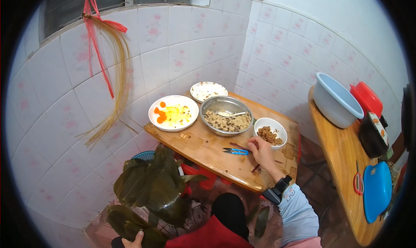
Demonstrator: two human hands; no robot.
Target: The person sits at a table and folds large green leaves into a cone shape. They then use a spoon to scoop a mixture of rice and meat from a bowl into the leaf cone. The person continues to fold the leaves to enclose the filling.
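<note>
Down at the lower left, my left hand holds a few broad green leaves, thumb on top. Beside them a large pile of the same dark, wet-looking leaves rests over a blue basket. My right hand is over the small wooden table, fingers curled, at dark chopsticks lying there; whether it grips them is hidden. Blue-handled thread snips lie just left of it. Right behind the hand stands a white bowl with brown chopped meat.
A steel bowl holds rice with dark beans and a spoon. Orange egg yolks sit on a white plate; another plate is behind. Straw strands hang left. A side table carries basins and scissors.
</note>
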